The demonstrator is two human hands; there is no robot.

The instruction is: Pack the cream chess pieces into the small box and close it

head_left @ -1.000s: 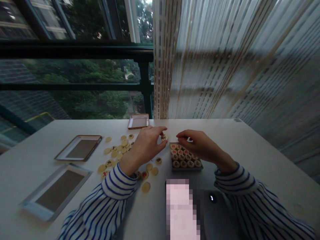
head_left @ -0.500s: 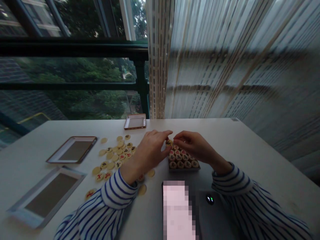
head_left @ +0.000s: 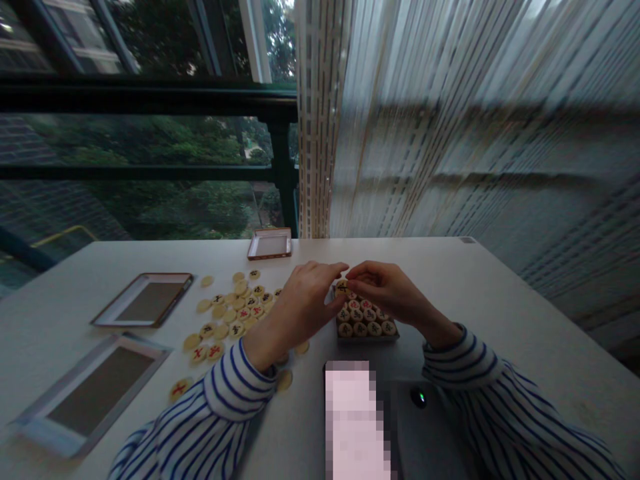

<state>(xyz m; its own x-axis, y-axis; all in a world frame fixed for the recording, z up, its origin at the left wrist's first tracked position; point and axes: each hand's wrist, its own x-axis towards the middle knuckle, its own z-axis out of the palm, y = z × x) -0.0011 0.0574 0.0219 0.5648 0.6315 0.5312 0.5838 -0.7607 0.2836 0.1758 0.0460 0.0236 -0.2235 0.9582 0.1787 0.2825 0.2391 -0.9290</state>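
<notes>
A xiangqi piece (head_left: 342, 287) with a black character sits between my two hands, over the back left corner of a small box (head_left: 369, 338). My left hand (head_left: 311, 293) reaches in from the left, its thumb and forefinger closed around this piece. Beside it, my right hand (head_left: 381, 283) has bent fingers drawn together, with tips close to the piece's right edge; what lies inside them is hidden. Rows of pieces (head_left: 375, 329) with black and red characters fill the visible front of the box. Part of its back is covered by my right hand.
Loose pieces (head_left: 231, 315) are scattered left of my left forearm, some face down. Two shallow trays or lids (head_left: 167, 323) (head_left: 30, 437) lie farther left, and a smaller one (head_left: 270, 257) stands at the back. A phone (head_left: 354, 420) and a grey device (head_left: 425, 433) lie in front.
The piece between my hands has shifted slightly right over the box, and my left fingertips have moved right with it. My right hand has barely moved.
</notes>
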